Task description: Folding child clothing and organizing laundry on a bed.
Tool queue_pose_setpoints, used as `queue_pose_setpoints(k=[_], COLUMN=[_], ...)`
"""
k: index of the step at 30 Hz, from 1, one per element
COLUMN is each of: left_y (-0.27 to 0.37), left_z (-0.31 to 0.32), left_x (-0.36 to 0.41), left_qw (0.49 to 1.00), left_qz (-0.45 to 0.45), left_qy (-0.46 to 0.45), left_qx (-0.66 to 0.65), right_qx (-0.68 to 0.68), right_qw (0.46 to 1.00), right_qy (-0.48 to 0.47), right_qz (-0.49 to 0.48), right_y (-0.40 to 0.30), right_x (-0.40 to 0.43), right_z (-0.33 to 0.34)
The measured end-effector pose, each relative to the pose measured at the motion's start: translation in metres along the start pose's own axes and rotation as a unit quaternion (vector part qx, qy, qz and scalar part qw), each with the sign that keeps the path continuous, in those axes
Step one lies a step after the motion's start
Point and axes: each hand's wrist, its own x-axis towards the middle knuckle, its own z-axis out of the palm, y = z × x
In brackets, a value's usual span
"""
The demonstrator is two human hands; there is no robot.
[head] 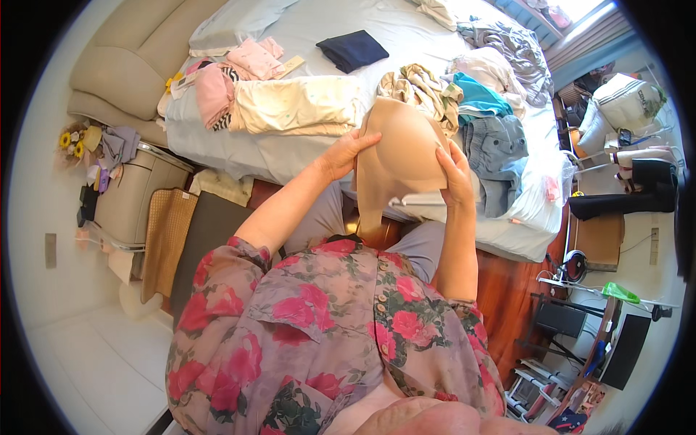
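Note:
A beige moulded-cup bra (410, 147) is held up in front of me, a wide band of it hanging down on the left. My left hand (348, 152) grips its left edge, the thumb lying on the fabric. On the right edge, my right hand (455, 171) pinches it between thumb and fingers. Behind it on the bed lie crumpled beige clothing (421, 89), a teal garment (478, 98) and grey-blue denim clothing (496, 144). To the left are a folded cream garment (296, 103) and pink clothing (213, 92). A folded dark navy cloth (353, 50) rests farther back.
The bed (250, 155) spans the space before me, its padded beige headboard (122, 60) at left. A beige bedside cabinet (144, 187) stands left, near a woven mat (168, 234). Grey bedding (511, 49) is heaped at the far right. A folding metal stand (535, 389) is lower right.

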Motion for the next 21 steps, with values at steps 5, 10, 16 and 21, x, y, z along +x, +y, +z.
queue_pose_setpoints(k=[5,10,16,21], left_y=[0.004,0.015,0.023,0.004], left_z=[0.012,0.022,0.013,-0.017], left_x=[0.01,0.024,0.008,0.003], left_qw=[0.997,0.994,0.996,0.997], left_qz=[0.031,0.038,-0.046,-0.038], left_qy=[0.054,0.098,0.075,0.044], left_qx=[-0.052,-0.018,0.022,0.059], right_qx=[0.01,0.009,0.018,0.038], right_qw=[0.999,1.0,0.996,0.989], right_qy=[0.03,0.018,0.069,0.087], right_qz=[-0.017,0.024,0.062,0.114], right_y=[0.002,-0.005,0.005,0.022], right_x=[0.0,-0.003,0.012,0.029], right_z=[0.007,0.01,-0.005,-0.018])
